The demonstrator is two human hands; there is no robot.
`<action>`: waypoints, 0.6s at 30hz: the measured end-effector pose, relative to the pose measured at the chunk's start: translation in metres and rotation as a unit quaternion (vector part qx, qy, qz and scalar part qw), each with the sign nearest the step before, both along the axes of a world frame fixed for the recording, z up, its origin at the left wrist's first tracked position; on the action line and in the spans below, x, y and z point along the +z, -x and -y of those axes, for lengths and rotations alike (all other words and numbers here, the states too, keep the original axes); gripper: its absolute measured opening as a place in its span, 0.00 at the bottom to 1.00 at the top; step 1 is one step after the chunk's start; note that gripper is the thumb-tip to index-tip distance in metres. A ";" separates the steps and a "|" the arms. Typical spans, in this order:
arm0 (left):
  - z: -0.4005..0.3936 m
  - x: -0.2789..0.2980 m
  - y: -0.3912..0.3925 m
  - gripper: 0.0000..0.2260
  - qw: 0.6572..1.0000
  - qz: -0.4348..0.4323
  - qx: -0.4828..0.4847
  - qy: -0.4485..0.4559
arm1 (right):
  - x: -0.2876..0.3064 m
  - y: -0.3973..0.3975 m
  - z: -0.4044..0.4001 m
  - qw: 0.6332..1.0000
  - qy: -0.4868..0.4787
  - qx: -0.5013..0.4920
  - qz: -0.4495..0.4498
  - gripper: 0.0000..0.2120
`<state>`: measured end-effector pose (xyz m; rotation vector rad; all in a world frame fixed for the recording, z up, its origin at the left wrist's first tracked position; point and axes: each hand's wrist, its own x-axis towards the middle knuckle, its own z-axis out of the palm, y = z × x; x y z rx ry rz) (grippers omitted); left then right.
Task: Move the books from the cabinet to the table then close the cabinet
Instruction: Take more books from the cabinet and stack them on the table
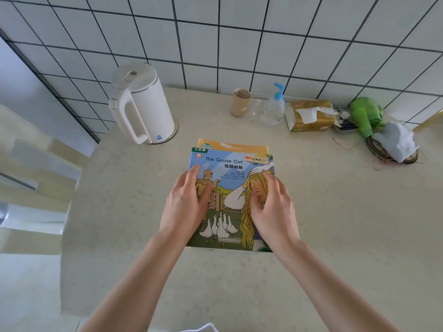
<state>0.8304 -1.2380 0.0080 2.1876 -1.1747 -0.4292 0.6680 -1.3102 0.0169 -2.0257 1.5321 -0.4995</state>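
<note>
Seen from above: a small stack of books (231, 200) lying flat on the beige worktop (335, 224), near its middle. On top, a picture book titled "The Goose Girl"; under it, an orange-yellow book (239, 147) sticking out at the far edge. Left hand (189, 204) resting on the left side of the top cover, fingers nearly straight and spread, pressing flat, not curled around anything. Right hand (272, 207) resting on the right side of the same cover, fingers slightly bent, tips touching the cover, gripping nothing as far as visible. Behind the stack, to the left, a white electric kettle (143, 104) standing upright. Along the tiled wall (239, 44): a tan cup (241, 101), a clear pump bottle (274, 109) with blue top, a yellow tissue pack (311, 115), a green object (365, 116), a white cloth (396, 142). Cabinet not visible.
</note>
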 end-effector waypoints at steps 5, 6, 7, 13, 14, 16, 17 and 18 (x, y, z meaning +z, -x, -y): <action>-0.011 -0.006 0.000 0.30 0.993 -0.113 -0.002 -0.042 | -0.006 0.013 0.001 0.999 -0.043 -0.013 0.024 0.27; -0.012 -0.006 0.000 0.31 0.989 -0.140 0.012 -0.046 | -0.007 0.016 0.001 0.995 -0.080 -0.024 0.056 0.28; -0.011 -0.006 0.000 0.32 0.986 -0.155 0.027 -0.049 | -0.008 0.017 0.002 0.989 -0.118 -0.036 0.078 0.29; -0.002 -0.005 0.000 0.22 0.990 -0.105 0.050 -0.079 | -0.010 0.012 0.006 0.969 -0.204 -0.068 0.121 0.10; -0.001 -0.006 -0.002 0.21 0.990 -0.102 0.049 -0.085 | -0.009 0.011 0.007 0.969 -0.206 -0.062 0.123 0.10; -0.001 -0.007 -0.002 0.19 0.988 -0.125 0.047 -0.073 | -0.009 0.011 0.009 0.973 -0.194 -0.053 0.113 0.10; -0.001 -0.006 -0.001 0.19 0.988 -0.133 0.046 -0.062 | -0.010 0.012 0.010 0.976 -0.184 -0.050 0.106 0.09; -0.001 -0.006 0.001 0.20 0.988 -0.136 0.047 -0.058 | -0.010 0.013 0.011 0.979 -0.173 -0.047 0.099 0.08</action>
